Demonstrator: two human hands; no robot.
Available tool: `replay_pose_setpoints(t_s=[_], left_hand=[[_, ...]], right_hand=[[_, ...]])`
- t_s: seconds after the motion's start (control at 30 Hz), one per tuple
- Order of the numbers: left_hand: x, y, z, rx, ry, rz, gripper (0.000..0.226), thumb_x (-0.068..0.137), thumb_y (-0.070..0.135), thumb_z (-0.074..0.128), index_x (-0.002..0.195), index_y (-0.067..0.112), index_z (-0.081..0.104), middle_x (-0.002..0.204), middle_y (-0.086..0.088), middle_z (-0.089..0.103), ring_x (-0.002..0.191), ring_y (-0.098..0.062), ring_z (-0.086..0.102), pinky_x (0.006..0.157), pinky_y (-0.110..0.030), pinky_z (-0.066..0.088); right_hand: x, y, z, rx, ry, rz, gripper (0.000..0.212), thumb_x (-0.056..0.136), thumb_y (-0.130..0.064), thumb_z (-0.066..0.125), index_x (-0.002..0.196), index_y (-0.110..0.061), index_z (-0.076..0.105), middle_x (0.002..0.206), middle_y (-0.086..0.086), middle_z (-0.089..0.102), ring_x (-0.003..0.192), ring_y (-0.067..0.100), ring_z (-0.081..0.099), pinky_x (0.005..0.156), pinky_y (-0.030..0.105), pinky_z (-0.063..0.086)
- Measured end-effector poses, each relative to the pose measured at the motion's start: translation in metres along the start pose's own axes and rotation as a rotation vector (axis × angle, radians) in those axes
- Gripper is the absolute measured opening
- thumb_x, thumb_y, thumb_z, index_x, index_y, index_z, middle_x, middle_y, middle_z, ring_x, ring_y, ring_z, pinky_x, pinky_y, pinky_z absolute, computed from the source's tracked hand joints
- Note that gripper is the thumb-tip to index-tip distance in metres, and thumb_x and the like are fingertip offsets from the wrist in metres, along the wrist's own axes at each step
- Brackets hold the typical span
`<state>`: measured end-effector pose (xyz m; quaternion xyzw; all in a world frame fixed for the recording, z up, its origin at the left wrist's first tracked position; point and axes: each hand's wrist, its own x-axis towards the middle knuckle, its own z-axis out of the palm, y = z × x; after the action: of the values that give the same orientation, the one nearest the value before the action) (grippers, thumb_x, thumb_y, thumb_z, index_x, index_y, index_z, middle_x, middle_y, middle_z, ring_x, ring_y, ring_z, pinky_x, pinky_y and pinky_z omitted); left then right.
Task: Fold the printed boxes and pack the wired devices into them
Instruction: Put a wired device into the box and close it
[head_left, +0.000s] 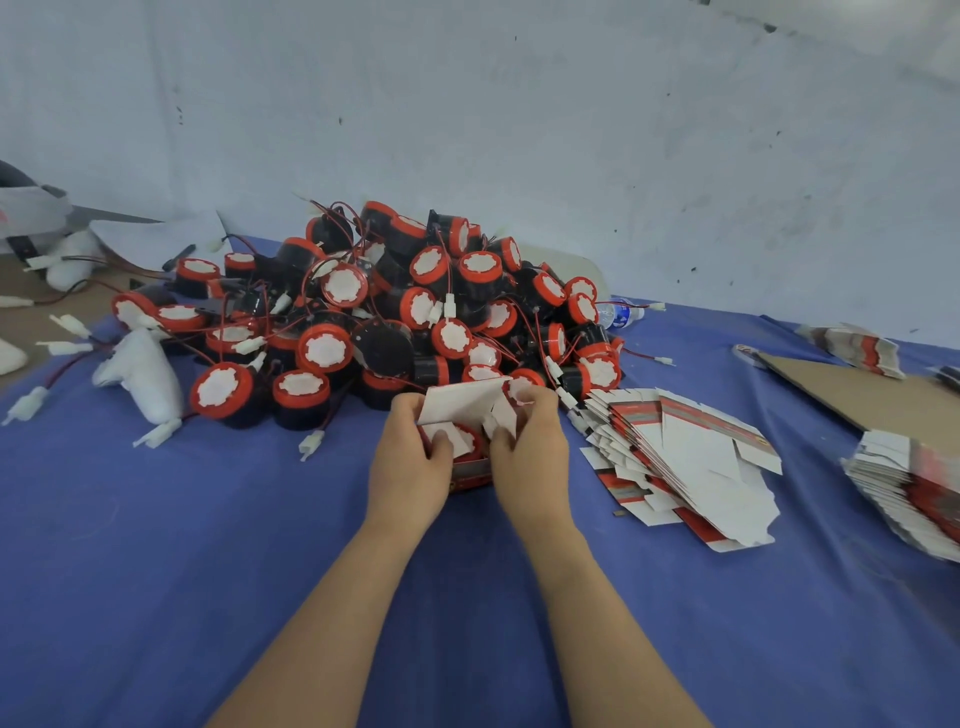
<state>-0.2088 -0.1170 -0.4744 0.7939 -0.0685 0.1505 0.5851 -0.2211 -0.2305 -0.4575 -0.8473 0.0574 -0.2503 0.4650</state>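
Both hands, left hand (410, 457) and right hand (530, 447), grip the box (467, 410) flaps.

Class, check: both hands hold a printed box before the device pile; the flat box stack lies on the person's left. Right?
No. The head view shows the stack of flat white-and-red cardboard boxes on the person's right. The left hand and right hand hold the half-folded printed cardboard box.

On the table (156, 571), the heap of wired devices (363, 312) lies behind the box (470, 475), held between the left hand (410, 467) and right hand (530, 462). Box blanks (691, 457) lie just right of it, with 1 more stack (904, 483) farther right.
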Motion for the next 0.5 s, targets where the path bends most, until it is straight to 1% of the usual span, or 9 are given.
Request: replay_pose_setpoints(t_s=[0.07,0.1,0.17,0.2,0.27,0.33,0.43,0.5], left_hand=[[0.000,0.000,0.000,0.012,-0.004,0.005,0.031,0.095,0.009,0.051,0.109,0.032,0.037,0.109,0.011,0.056,0.088,-0.012,0.056,0.061,-0.018,0.039],[0.000,0.000,0.000,0.015,-0.005,0.005,0.031,0.095,0.009,0.051,0.109,0.033,0.037,0.109,0.012,0.055,0.088,-0.012,0.056,0.062,-0.019,0.040],[0.000,0.000,0.001,0.020,-0.010,0.005,0.030,0.095,0.010,0.051,0.111,0.032,0.038,0.109,0.013,0.054,0.089,-0.010,0.055,0.066,-0.021,0.041],[0.001,0.000,0.001,0.026,-0.015,0.007,0.029,0.095,0.011,0.052,0.112,0.030,0.039,0.109,0.013,0.054,0.088,-0.009,0.055,0.065,-0.020,0.041],[0.001,0.000,0.002,0.031,-0.021,0.009,0.028,0.095,0.011,0.051,0.112,0.030,0.040,0.108,0.012,0.055,0.084,-0.005,0.054,0.061,-0.017,0.039],[0.001,0.000,0.003,0.024,-0.026,0.007,0.029,0.095,0.011,0.052,0.110,0.032,0.038,0.107,0.013,0.054,0.083,-0.002,0.054,0.060,-0.015,0.039],[0.001,0.000,0.003,0.014,-0.032,0.000,0.029,0.095,0.011,0.052,0.110,0.032,0.038,0.110,0.010,0.055,0.088,-0.006,0.054,0.064,-0.018,0.042],[0.001,0.000,0.003,0.015,-0.031,-0.003,0.028,0.095,0.011,0.052,0.112,0.029,0.040,0.112,0.009,0.055,0.090,-0.007,0.054,0.065,-0.018,0.042]], right_hand=[[0.003,0.004,-0.003,0.166,-0.036,0.148,0.040,0.091,-0.006,0.057,0.120,-0.027,0.039,0.089,-0.002,0.059,0.075,0.009,0.056,0.056,0.011,0.042],[0.005,0.005,-0.004,0.224,-0.067,0.228,0.038,0.090,-0.008,0.060,0.120,-0.025,0.042,0.087,-0.003,0.059,0.073,0.006,0.056,0.054,0.011,0.041],[0.010,0.007,-0.006,0.318,-0.106,0.368,0.029,0.088,-0.009,0.063,0.111,-0.021,0.052,0.087,-0.003,0.061,0.074,0.006,0.057,0.057,0.018,0.042],[0.012,0.007,-0.005,0.354,-0.103,0.412,0.024,0.087,-0.008,0.064,0.106,-0.020,0.055,0.087,-0.001,0.062,0.073,0.007,0.057,0.058,0.020,0.042],[0.016,0.008,-0.004,0.382,-0.074,0.449,0.019,0.086,-0.005,0.063,0.096,-0.019,0.055,0.083,-0.001,0.063,0.068,0.009,0.056,0.056,0.022,0.041],[0.019,0.007,-0.002,0.373,-0.058,0.458,0.017,0.086,-0.004,0.062,0.092,-0.017,0.055,0.083,0.001,0.064,0.065,0.012,0.054,0.053,0.023,0.040],[0.023,0.006,0.001,0.379,-0.033,0.468,0.013,0.086,-0.006,0.064,0.089,-0.016,0.056,0.094,0.010,0.065,0.070,0.018,0.054,0.056,0.028,0.041],[0.024,0.006,0.002,0.366,-0.010,0.467,0.011,0.086,-0.013,0.067,0.087,-0.016,0.056,0.095,0.009,0.064,0.070,0.018,0.054,0.055,0.027,0.041]])
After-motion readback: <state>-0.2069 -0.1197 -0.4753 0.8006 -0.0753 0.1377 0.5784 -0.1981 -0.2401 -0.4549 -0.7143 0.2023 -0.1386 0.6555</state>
